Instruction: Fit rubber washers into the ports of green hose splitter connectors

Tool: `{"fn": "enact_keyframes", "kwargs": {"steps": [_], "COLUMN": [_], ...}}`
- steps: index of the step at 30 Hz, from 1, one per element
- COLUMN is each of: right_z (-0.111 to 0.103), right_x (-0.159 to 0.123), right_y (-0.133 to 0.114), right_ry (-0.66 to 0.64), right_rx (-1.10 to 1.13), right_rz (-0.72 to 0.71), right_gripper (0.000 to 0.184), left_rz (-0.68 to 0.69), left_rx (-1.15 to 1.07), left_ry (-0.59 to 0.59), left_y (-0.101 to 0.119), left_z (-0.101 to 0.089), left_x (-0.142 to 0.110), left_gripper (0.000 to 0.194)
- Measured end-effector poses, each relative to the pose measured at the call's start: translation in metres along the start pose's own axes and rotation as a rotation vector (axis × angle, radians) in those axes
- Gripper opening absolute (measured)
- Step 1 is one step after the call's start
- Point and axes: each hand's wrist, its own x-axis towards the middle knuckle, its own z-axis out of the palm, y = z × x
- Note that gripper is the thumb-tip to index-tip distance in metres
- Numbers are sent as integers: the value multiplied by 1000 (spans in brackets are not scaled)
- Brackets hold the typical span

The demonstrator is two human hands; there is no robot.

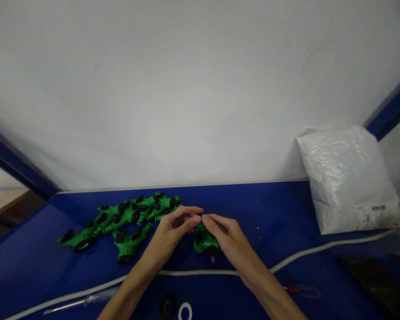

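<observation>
A green Y-shaped hose splitter (205,243) with black fittings is held just above the blue table, between both hands. My right hand (229,233) wraps around its right side, thumb at the upper end. At that same end my left hand (175,223) is closed in a pinch, its thumb tip meeting the right one. The fingers hide the splitter's upper end and anything small there. To the left, one loose splitter (129,244) lies near my left wrist. Behind it spreads a group of several similar green splitters (120,215) with black valves.
A white cable (200,272) crosses the table under my forearms. Near the front edge lie a black ring (167,306), a white ring (186,304), a clear-handled screwdriver (102,295) and a red-and-clear handle (303,291). A white plastic package (350,178) leans against the wall at right.
</observation>
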Motion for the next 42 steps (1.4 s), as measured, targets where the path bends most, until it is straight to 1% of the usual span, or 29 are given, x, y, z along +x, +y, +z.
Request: {"fn": "enact_keyframes", "kwargs": {"steps": [5, 8, 11, 14, 17, 20, 23, 29, 33, 37, 42], "right_z": [1, 1, 1, 1, 1, 1, 1, 2, 2, 2, 3], "right_x": [-1, -1, -1, -1, -2, -3, -3, -5, -6, -6, -6], "right_y": [0, -3, -8, -11, -13, -14, -15, -17, -17, -16, -17], "right_ry": [-8, 12, 51, 58, 54, 58, 56, 50, 46, 47, 56], "right_rx": [-3, -16, -75, -133, -165, -178, -185, -190, -183, -157, -146], "right_rz": [6, -16, -94, -187, -222, -225, -220, -217, -219, -217, -209], "right_gripper": [51, 48, 43, 40, 38, 36, 36, 36, 35, 36, 36], "left_rz": [-19, -23, -8, 6, 13, 23, 12, -63, -100, -138, -123], "left_rx": [12, 26, 37, 25, 6, -17, -72, -246, -356, -325, -257], "left_ry": [-26, -31, -46, -36, -12, 4, -12, -49, -65, -81, -57], "left_y": [3, 4, 5, 7, 9, 10, 6, -3, -3, 1, 4], "left_z": [-2, -2, 0, 2, 5, 6, 7, 8, 11, 11, 12], "left_x": [1, 1, 0, -2, -3, -4, -4, -4, -5, -6, -8], "left_gripper": [43, 43, 42, 43, 40, 35, 35, 38, 40, 38, 42]}}
